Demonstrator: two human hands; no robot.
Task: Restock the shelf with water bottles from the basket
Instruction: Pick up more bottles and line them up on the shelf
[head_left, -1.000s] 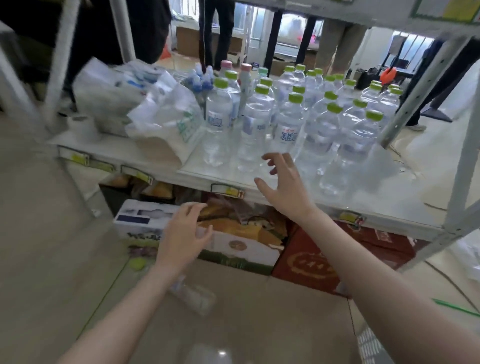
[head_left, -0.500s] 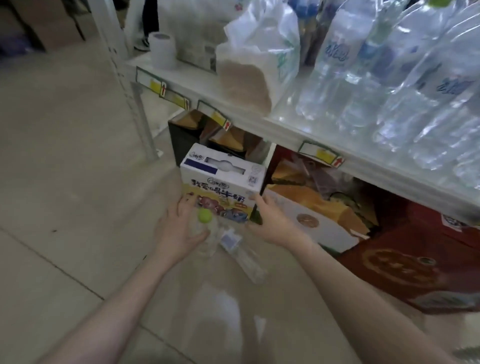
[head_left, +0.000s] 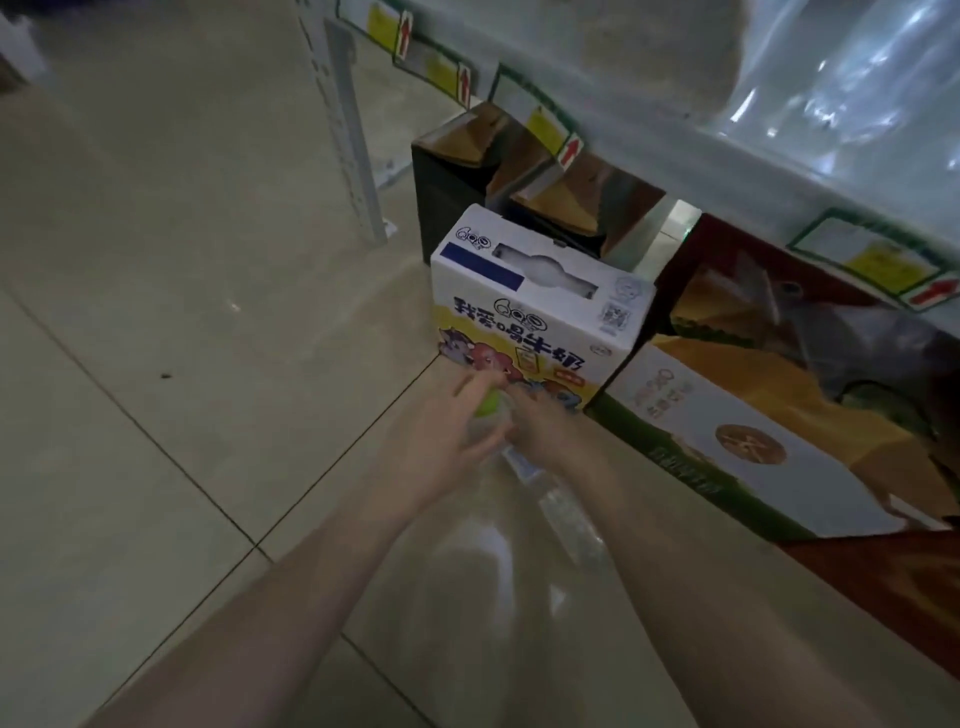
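A clear water bottle (head_left: 569, 514) with a green cap (head_left: 487, 404) lies on the tiled floor in front of the shelf's lowest level. My left hand (head_left: 441, 441) is closed around its neck just below the cap. My right hand (head_left: 543, 436) grips the bottle at its blue label, right beside the left hand. The bottle's lower body stretches back toward me between my forearms. The white shelf board (head_left: 727, 171) runs across the upper right, with blurred clear bottles (head_left: 841, 78) standing on it. No basket is in view.
A white milk carton box (head_left: 535, 312) stands just beyond my hands. A white and green box (head_left: 727, 441) and a red box (head_left: 883, 597) lie to the right under the shelf. Open dark cartons (head_left: 457, 171) sit behind. The shelf's upright post (head_left: 348, 130) stands at the left.
My view has dropped from the shelf's bottles to the floor. Both hands came down and closed on the bottle lying there; the right hand moved from beside the box onto it.
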